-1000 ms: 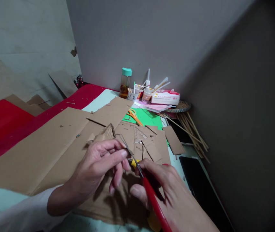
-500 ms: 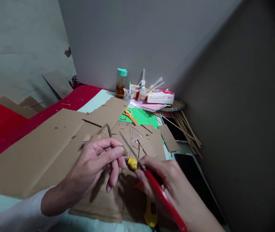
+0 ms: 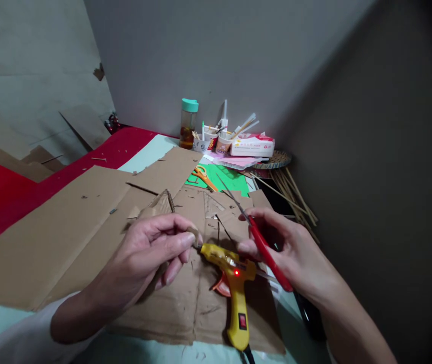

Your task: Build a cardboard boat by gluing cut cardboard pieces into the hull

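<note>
My left hand pinches a small brown cardboard piece between thumb and forefinger, close to the nozzle of a yellow glue gun. The glue gun lies on a cardboard sheet with a red light lit on its body. My right hand grips red-handled scissors; their closed blades point up and away to the left. A white sleeve covers my left forearm.
Large cardboard sheets cover a red and pale table. Orange scissors lie on green paper. At the back stand a bottle with a teal cap, cups of sticks and a tissue box. Bamboo sticks and a dark phone lie right.
My right hand has carried the red scissors right and away from my left hand. The yellow glue gun, mostly hidden before, now shows in full. The view has shifted slightly.
</note>
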Available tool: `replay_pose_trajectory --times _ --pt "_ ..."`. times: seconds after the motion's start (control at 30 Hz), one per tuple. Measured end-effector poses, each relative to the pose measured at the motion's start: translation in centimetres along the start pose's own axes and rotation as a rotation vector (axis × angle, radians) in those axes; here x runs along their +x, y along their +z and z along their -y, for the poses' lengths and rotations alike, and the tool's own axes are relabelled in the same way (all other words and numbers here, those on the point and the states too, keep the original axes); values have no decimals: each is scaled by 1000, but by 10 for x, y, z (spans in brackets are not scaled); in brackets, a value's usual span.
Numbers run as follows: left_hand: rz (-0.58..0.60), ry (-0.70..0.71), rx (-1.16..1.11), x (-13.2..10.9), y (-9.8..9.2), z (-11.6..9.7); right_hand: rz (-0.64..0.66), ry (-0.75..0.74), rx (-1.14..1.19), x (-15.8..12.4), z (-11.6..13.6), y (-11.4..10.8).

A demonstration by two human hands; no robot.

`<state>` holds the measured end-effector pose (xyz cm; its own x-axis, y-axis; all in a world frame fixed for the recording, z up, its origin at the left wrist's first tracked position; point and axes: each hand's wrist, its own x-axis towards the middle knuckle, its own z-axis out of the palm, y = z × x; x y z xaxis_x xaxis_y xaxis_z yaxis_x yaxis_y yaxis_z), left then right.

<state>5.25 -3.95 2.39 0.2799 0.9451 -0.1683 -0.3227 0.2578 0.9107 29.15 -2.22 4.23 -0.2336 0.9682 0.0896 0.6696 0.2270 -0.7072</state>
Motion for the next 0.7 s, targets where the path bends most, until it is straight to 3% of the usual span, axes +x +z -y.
replay_pose_trajectory --times 0.17,0.27,0.5,0.7 --pt "83 56 -66 1 1 1 172 -43 37 -14 25 -2" --pt "123 34 -82 1 0 3 187 -74 -1 -20 26 2" --pt "68 91 -58 0 -4 2 237 -102 11 -23 28 11" --pt "0 86 10 -2 3 -2 234 -137 9 -22 32 9"
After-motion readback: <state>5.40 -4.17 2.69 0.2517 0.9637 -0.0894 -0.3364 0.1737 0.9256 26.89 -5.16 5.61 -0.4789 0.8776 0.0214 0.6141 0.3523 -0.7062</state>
